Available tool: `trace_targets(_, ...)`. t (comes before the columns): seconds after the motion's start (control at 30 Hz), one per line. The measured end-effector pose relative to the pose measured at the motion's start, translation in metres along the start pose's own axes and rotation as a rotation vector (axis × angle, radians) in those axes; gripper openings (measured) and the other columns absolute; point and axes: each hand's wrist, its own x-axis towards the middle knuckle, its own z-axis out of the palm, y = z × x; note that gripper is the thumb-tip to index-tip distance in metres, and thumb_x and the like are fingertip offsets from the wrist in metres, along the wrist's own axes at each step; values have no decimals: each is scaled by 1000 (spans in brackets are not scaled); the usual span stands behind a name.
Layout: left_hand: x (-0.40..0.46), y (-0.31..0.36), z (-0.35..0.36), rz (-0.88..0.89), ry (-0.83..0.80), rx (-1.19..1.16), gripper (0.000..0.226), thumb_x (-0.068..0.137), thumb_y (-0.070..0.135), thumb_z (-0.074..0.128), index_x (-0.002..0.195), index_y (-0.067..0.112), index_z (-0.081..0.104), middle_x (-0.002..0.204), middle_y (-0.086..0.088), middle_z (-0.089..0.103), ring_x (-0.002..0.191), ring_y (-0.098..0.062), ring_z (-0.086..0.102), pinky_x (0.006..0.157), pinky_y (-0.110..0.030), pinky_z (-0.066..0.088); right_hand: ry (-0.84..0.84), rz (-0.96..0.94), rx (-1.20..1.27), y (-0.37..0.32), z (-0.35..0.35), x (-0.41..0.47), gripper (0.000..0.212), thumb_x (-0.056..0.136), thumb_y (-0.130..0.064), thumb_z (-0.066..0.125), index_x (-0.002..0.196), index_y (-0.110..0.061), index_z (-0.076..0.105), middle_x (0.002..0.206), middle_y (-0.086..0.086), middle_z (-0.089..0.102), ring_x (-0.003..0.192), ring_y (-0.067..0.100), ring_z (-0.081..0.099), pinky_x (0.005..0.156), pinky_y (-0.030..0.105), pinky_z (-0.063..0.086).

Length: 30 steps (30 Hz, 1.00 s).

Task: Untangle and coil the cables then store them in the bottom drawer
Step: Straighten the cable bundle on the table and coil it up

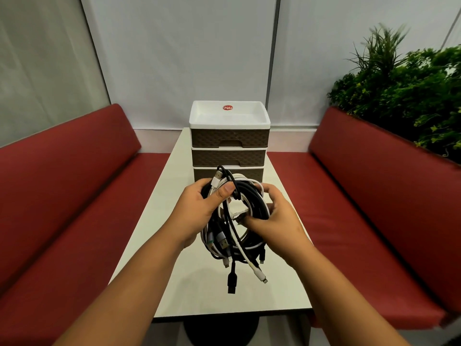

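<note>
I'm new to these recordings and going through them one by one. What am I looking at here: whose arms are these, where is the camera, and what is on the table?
There is no machine here. A person wears one camera on the head, looking forward and down, so the two bare arms are their own. The left hand and right hand together grip a tangled bundle of black and white cables, held above the white table, with plugs dangling from it. At the table's far end stands a three-drawer organizer, brown fronts, white tray top, all visible drawers shut. Its bottom drawer is partly hidden by the cables. Red benches flank the table; a green plant is on the right.
</note>
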Motion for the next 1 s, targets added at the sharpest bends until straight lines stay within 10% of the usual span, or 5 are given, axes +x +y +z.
trace_targets(0.13,-1,5,-4,-17,15,-20,43,76,53,70,103,19,70,95,-5,75,94,-24,71,85,-41,56,-290,-29,-22,-1,-19,3,63,76,-21,69,133,-38,47,118,-10,65,110,10,61,94,32,52)
trace_targets(0.27,-2,11,-5,15,-21,33,38,76,52,69,101,22,71,97,-2,75,95,-21,70,88,-37,54,-158,-15,118,-12,-33,18,58,78,-28,55,135,-33,49,135,-11,57,121,6,55,108,32,40)
trace_targets(0.57,-10,19,-7,4,-247,33,47,77,55,71,108,19,71,106,-10,73,102,-25,69,91,-39,53,-579,-96,180,-11,-66,33,26,89,-12,60,113,-5,65,105,11,69,95,22,63,84,32,50)
trace_targets(0.77,-13,28,-4,-9,-231,-6,42,84,45,68,110,12,69,102,-15,72,92,-19,68,81,-34,56,-424,-245,80,-17,-63,28,26,92,-18,58,112,-3,65,86,1,68,73,12,57,65,24,49)
trace_targets(1.0,-15,35,-1,-1,-261,-10,40,83,40,67,107,8,68,93,-14,73,84,-25,71,72,-30,55,-446,-189,57,-10,-70,22,24,82,-10,65,106,-13,64,92,26,64,80,30,60,69,57,45)
